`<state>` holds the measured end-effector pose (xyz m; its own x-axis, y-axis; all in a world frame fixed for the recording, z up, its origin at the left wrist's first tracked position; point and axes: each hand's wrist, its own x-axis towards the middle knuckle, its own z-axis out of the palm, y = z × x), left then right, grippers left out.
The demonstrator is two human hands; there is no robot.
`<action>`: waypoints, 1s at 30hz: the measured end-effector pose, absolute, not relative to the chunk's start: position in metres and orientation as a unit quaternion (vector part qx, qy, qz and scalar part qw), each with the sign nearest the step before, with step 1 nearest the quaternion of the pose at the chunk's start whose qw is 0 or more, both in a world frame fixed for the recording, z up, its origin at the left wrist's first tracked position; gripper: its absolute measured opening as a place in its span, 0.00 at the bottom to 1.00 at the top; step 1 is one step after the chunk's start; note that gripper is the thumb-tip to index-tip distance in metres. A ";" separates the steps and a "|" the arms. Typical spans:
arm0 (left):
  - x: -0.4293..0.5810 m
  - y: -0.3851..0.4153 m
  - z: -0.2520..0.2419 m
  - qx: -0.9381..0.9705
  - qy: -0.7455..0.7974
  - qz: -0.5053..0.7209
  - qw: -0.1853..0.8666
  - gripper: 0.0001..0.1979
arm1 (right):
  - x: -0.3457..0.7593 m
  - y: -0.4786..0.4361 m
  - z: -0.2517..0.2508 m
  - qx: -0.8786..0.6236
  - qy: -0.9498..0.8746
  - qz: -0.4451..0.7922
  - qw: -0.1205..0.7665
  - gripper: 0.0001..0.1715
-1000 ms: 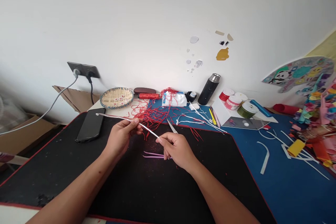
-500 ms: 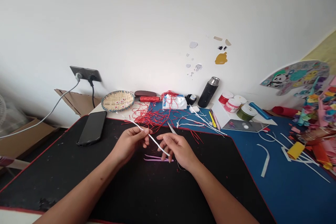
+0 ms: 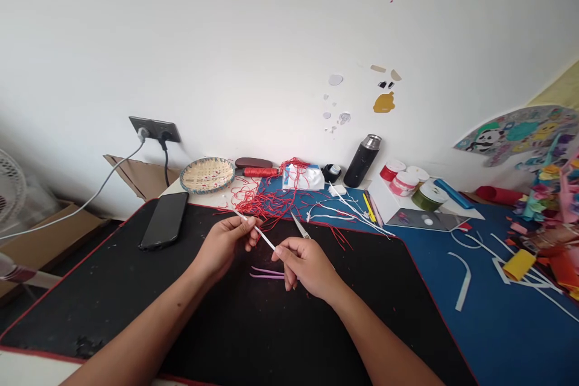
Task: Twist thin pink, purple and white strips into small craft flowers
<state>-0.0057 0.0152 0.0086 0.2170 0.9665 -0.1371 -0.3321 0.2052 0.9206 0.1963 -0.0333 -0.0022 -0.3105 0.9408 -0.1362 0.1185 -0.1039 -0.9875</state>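
My left hand pinches a thin white strip between thumb and fingers, above a black desk mat. My right hand is close by, its fingers curled around a pair of scissors. Only the metal blades show, pointing up and to the left, and the handles are hidden by the hand. The end of the strip nearly meets my right fingers. Two thin pink strips lie on the mat below my hands, and a tangle of red cords spreads just beyond them.
A black phone lies left of my hands, and a woven basket stands behind it. A black flask, jars of paint and white strips sit along the wall. Coloured paper scraps pile up at the right on a blue mat.
The white strip shows much shorter, its far end drawn in from near the phone. My hands have come slightly closer together, and the whole view has shifted a little.
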 end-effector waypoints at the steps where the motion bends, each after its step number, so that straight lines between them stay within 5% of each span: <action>1: -0.009 0.018 0.009 0.395 0.399 0.497 0.662 0.21 | 0.196 -0.034 -0.002 -0.468 -0.565 0.580 0.356 0.18; 30: -0.047 0.047 0.004 0.405 0.455 0.577 0.544 0.18 | 0.199 -0.036 -0.004 -0.463 -0.599 0.582 0.295 0.18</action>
